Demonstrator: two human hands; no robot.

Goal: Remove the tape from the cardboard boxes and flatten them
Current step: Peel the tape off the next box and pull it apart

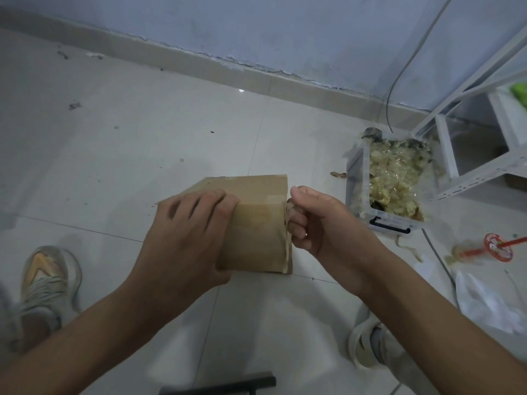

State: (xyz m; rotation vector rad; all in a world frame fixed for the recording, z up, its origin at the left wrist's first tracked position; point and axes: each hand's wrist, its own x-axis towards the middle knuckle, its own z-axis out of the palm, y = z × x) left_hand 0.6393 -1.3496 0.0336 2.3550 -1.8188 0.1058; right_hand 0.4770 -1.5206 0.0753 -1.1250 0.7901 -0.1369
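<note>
- The cardboard box (256, 223) is up in the air over the floor (142, 138), roughly centre of view. The left hand (185, 232) has its grip spread over the box's left side, fingers laid on top and thumb underneath. The right hand (313, 220) has a tight curled grip at the box's right edge, and it looks like it's pinching the tape (288, 243) that's lifting off there.
- Biggest risk I'd guess: yank too hard and the tape snaps partway or rips the top paper layer off the cardboard, leaving bits stuck on. The box could also twist out of the left hand, since that hold is more a clamp than a full wrap.
- Right of the box, just past the right hand, sits a clear plastic bin (359, 178) stuffed with balled-up old tape. It looks pretty full, so a new strip may slide off.
- Further right of the box: a white metal shelf frame (484, 172) and a grey cable (399, 81) running down the wall. A long strip could snag on either.
- Below-right of the box there's a red tape dispenser thing (499, 248) on the floor, blurry.
- Shoes (48, 280) sit below-left and below-right of the box. Loose tape could stick to them.
</note>
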